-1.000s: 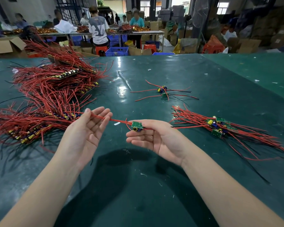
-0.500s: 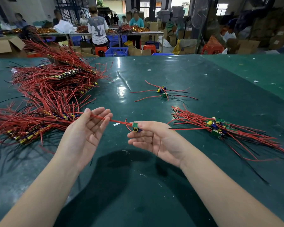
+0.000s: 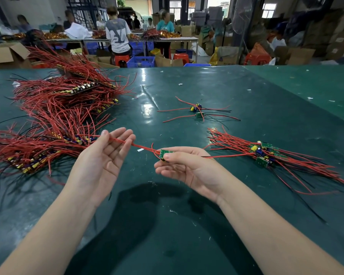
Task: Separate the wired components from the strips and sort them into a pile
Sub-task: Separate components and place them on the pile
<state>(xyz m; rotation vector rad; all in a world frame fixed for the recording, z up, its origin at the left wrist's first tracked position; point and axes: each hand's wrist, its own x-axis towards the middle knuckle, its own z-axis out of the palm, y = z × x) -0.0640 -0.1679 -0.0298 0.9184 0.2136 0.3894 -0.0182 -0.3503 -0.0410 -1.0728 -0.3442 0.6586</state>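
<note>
My right hand (image 3: pixel 189 167) pinches a small green wired component (image 3: pixel 164 153) between thumb and fingers above the table. Its red wire (image 3: pixel 141 146) runs left across the fingers of my left hand (image 3: pixel 105 157), which is palm up with fingers nearly straight. A big heap of strips with red wires (image 3: pixel 54 120) lies at the left. To the right lies a pile of separated components (image 3: pixel 264 153) with red and black wires. Two more loose components (image 3: pixel 197 110) lie further back in the middle.
The table has a dark green cover (image 3: pixel 167 225) with small white scraps (image 3: pixel 140 149) on it. Beyond its far edge are cardboard boxes (image 3: pixel 6 54), blue crates (image 3: pixel 140 61), red stools and several people at other tables.
My right hand has turned the component slightly and its thumb now covers more of the board. The left hand and the piles stay where they were.
</note>
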